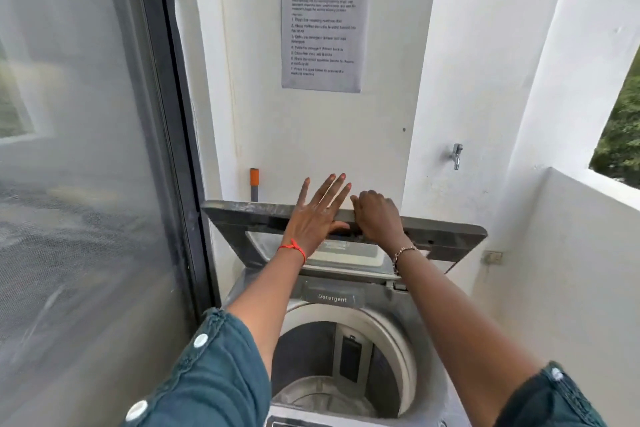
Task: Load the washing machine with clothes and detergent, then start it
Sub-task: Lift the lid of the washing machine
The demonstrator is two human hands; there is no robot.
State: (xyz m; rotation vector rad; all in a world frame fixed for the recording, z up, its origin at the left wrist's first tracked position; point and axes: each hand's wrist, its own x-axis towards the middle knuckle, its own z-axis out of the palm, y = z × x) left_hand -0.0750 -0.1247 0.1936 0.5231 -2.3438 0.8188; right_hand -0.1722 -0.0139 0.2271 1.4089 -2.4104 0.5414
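Note:
A grey top-loading washing machine [412, 326] stands below me with its lid [239, 215] raised upright against the wall. My right hand [377, 215] is curled over the lid's top edge, gripping it. Just to its left, my left hand [317, 215] rests flat on the same edge, fingers spread, thumb under the rim. The drum [311, 354] is in plain view below and holds no clothes. A drawer labelled "Detergent" [332, 297] sits shut at the back of the opening.
A printed instruction sheet [327, 19] hangs on the white wall above. A glass sliding door [86, 184] stands close on the left. A tap [457, 154] and a low balcony wall [571, 253] are on the right. An orange-capped pipe [254, 184] rises behind the lid.

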